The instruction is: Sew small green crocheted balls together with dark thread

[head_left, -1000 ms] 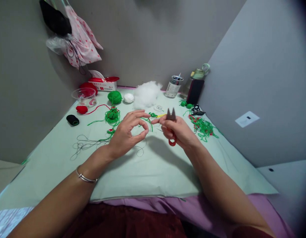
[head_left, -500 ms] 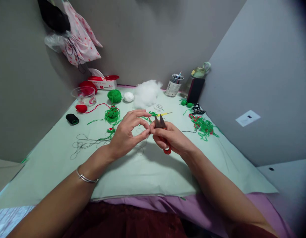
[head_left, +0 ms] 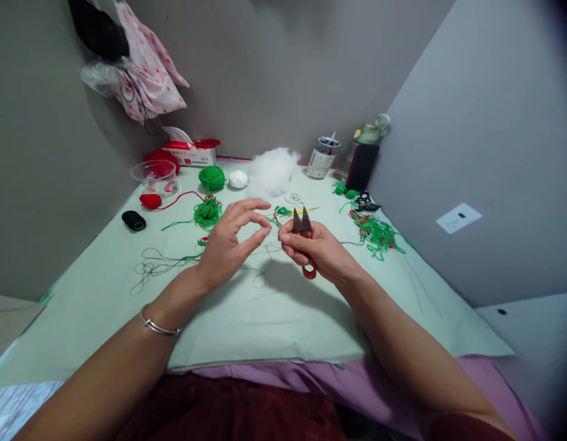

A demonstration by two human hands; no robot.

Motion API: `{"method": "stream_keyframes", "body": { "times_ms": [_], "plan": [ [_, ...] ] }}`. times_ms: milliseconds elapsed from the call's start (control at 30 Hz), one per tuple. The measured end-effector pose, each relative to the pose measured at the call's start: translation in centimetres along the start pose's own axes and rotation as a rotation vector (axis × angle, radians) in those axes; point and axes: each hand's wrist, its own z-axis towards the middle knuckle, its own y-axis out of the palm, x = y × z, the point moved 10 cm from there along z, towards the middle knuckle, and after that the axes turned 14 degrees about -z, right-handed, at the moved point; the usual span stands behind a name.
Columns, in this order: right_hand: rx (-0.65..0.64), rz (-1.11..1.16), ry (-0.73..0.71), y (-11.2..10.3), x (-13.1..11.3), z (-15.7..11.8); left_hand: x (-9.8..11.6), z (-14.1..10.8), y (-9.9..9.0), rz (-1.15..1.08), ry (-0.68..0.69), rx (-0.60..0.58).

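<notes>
My right hand [head_left: 306,245] is wrapped round a pair of scissors [head_left: 302,222] with red handles, blades pointing up and slightly apart. Its thumb and forefinger are pressed together. To its left, my left hand [head_left: 235,239] brings thumb and forefinger tips together while the other fingers stay raised; anything between those tips is too small to make out. Thin dark thread [head_left: 260,283] lies in loops on the table below the hands. Behind the hands are a small green piece [head_left: 283,211] and a yellow-handled tool [head_left: 301,212], partly hidden.
Green yarn [head_left: 208,212], a green ball [head_left: 212,178], white stuffing [head_left: 274,171] and a clear tub [head_left: 155,179] stand behind on the left. A jar of pens [head_left: 322,160], a bottle [head_left: 366,136], a phone [head_left: 362,167] and tangled green-red yarn [head_left: 379,236] are on the right.
My hands have come apart, leaving a gap between the fingertips. The left hand moved slightly left; the right hand lifted a little with the scissors.
</notes>
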Motion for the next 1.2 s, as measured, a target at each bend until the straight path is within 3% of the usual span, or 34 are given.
{"method": "stream_keyframes", "body": {
  "times_ms": [133,267,533,1200],
  "plan": [
    [0.042,-0.011,-0.026,-0.5,-0.3,0.0,-2.2,0.0,-1.1,-0.162,-0.216,0.104],
    [0.037,-0.045,-0.04,-0.5,-0.2,0.0,-3.0,-0.1,0.0,-0.271,-0.324,0.025],
    [0.031,-0.063,-0.032,-0.4,-0.1,0.0,-2.6,-0.4,1.4,-0.247,-0.305,-0.091],
    [0.031,-0.063,-0.006,-0.3,0.2,0.1,-3.0,-0.3,0.8,-0.297,-0.294,-0.031]
  ]
}}
